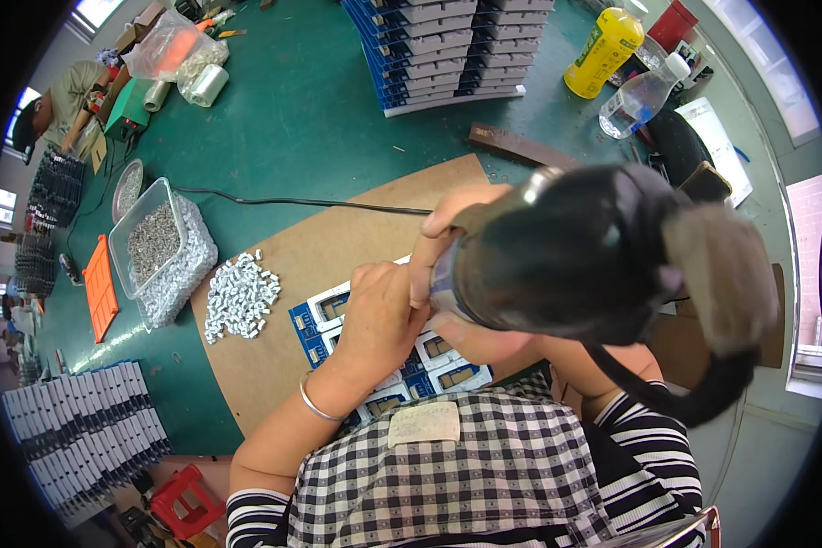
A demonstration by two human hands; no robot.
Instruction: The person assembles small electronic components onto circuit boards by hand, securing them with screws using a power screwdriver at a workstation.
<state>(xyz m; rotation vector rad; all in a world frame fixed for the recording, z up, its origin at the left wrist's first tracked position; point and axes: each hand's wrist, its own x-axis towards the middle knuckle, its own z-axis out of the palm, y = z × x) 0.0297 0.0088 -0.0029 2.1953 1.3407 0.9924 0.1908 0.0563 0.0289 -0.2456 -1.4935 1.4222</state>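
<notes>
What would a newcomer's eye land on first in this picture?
Probably the big black tool, blurred and close to the camera, held in the right hand just right of centre. Next might come the bright yellow bottle at the upper right, then the heap of small white parts on the brown board, left of centre.

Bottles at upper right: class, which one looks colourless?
The clear bottle, farther right and lower in the picture; the other, the yellow bottle, is strongly coloured.

Bare left forearm [288,429], slanting up from lower left of centre. Bare left hand [374,306], mid-frame, back upward, fingers bent. Bare right forearm [594,367], lower right of centre. Bare right hand [477,340], centre, gripping, partly hidden.
</notes>
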